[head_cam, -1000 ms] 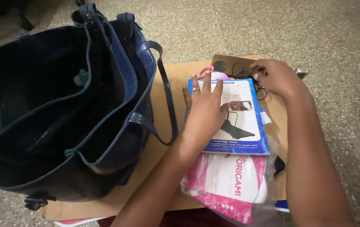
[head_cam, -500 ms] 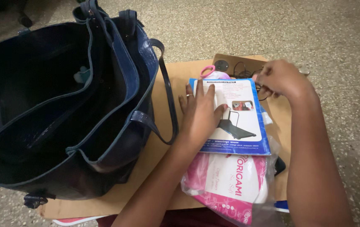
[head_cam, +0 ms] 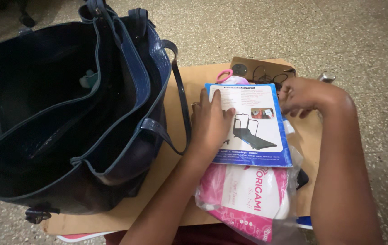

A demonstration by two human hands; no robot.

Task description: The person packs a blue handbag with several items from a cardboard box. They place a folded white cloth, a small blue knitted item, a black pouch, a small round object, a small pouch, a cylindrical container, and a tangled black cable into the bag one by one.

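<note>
Two hands on it: I see left hand (head_cam: 210,124) flat on booklet (head_cam: 253,127), right hand (head_cam: 300,95) curled at 2 o'clock, grip unclear. Thin, floppy, light; I'd pinch an edge.

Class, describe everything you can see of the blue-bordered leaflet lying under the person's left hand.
The leaflet is a thin, glossy-looking paper sheet, white with a blue border, showing a black treadmill picture, a small photo and lines of print. It lies flat, face up and slightly skewed, on a heap of things on the cardboard sheet. The left hand rests palm down on its left part; the right hand is at its upper right corner. Its lower edge overlaps a pink and white packet in clear plastic.
</note>
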